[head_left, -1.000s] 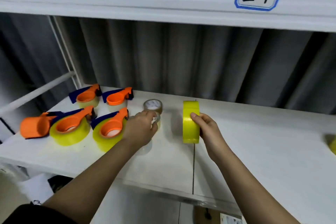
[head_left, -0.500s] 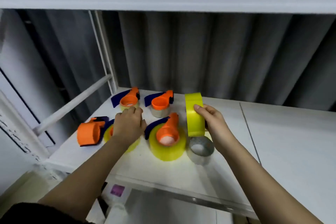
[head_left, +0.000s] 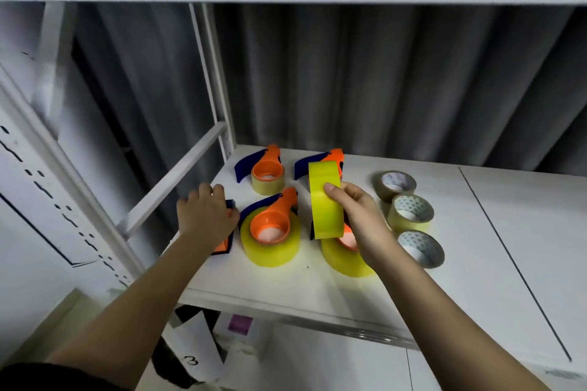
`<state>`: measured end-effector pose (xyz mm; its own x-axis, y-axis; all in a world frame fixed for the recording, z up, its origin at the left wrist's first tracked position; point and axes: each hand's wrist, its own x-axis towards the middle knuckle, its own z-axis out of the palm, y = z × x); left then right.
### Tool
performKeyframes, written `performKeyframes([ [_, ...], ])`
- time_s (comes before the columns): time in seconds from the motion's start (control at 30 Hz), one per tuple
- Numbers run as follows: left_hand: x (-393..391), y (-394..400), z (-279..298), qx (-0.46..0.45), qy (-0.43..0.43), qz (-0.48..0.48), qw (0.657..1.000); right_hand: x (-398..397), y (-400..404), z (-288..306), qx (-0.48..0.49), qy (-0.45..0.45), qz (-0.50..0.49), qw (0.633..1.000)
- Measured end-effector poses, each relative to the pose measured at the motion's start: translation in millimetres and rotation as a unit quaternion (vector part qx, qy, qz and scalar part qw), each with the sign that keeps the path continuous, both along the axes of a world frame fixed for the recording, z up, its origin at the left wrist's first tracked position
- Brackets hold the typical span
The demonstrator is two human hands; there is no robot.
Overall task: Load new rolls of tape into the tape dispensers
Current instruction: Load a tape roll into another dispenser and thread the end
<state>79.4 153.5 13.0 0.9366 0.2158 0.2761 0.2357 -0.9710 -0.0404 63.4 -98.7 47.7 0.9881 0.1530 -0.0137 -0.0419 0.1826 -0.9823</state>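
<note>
Gripping yellow roll (head_left: 325,200) upright, right hand (head_left: 360,216) (left hand (head_left: 206,213) perhaps grasping dispenser (head_left: 226,243))

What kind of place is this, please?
Probably a storeroom or packing area: a white metal shelf holds several orange tape dispensers and spare tape rolls, with a grey curtain behind.

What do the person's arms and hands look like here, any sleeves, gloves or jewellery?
Both forearms are bare, and both hands are ungloved. The left hand and the right hand show no rings, and no watch or bracelet shows on either wrist. The only clothing in view is the edge of a dark sleeve at the lower left corner, near the left upper arm. No cables or markings are visible.
</note>
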Motion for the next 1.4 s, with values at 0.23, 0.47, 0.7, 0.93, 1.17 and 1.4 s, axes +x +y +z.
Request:
performKeyframes([
  [0.23, -9, 18, -6, -0.040, 0.008, 0.055, 0.998, -1, 8, -3, -0.005, 0.006, 0.017, 1.000],
  [0.47, -25, 38, -14, -0.104, 0.040, 0.067, 0.991, -4, 26, -7, 0.008, 0.034, -0.008, 0.999],
  [0.7, -18, 44, -17, -0.585, 0.033, 0.029, 0.810, -4, 63, -14, 0.000, 0.043, -0.037, 0.998],
  [0.93, -15, 55, -24, -0.658, -0.039, -0.053, 0.750, -5, 99, -14, -0.027, 0.038, -0.110, 0.993],
  [1.17, -27, 58, -1, -0.642, -0.125, -0.103, 0.750, -12, 113, -13, -0.006, 0.012, -0.156, 0.988],
  [1.4, -39, 28, 31, -0.615, -0.191, -0.203, 0.737, -19, 118, -4, 0.039, -0.017, -0.197, 0.980],
])
